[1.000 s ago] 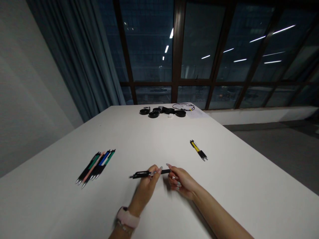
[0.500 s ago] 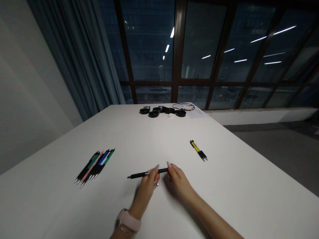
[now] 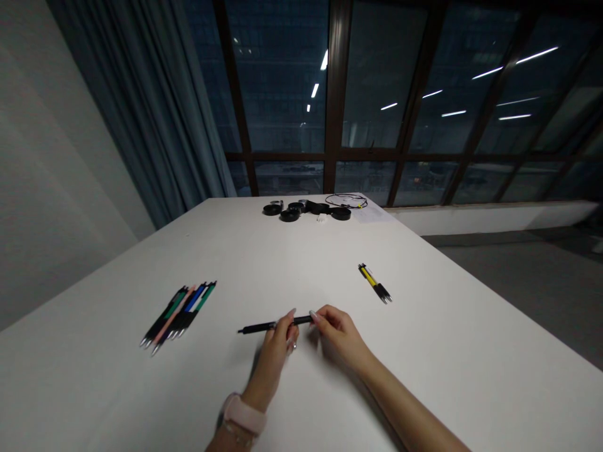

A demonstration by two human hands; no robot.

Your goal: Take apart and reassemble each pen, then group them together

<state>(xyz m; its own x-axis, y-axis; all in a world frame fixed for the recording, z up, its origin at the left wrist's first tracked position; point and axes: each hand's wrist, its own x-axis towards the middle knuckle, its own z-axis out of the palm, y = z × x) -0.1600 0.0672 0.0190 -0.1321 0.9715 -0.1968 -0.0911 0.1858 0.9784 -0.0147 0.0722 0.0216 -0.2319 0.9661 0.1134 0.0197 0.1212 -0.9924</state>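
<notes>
A slim black pen (image 3: 258,327) lies level just above the white table (image 3: 301,389), its tip pointing left. My left hand (image 3: 277,351) pinches the pen near its middle with fingers closed. My right hand (image 3: 340,336) grips the pen's right end, fingers curled around it. A pale pink watch sits on my left wrist (image 3: 240,414). To the left lies a row of several pens (image 3: 180,310) with green, pink and blue barrels. Two pens, one yellow (image 3: 375,284), rest to the right.
At the table's far edge lie black round items and a coiled cable (image 3: 311,209) beside a sheet of paper (image 3: 372,214). Dark windows and a grey curtain (image 3: 155,107) stand behind. The table's right edge drops to a grey floor (image 3: 518,276).
The pen has turned so its clip no longer shows and it has shifted slightly left and up. Both hands have closed in on it, my right hand now curled around its end.
</notes>
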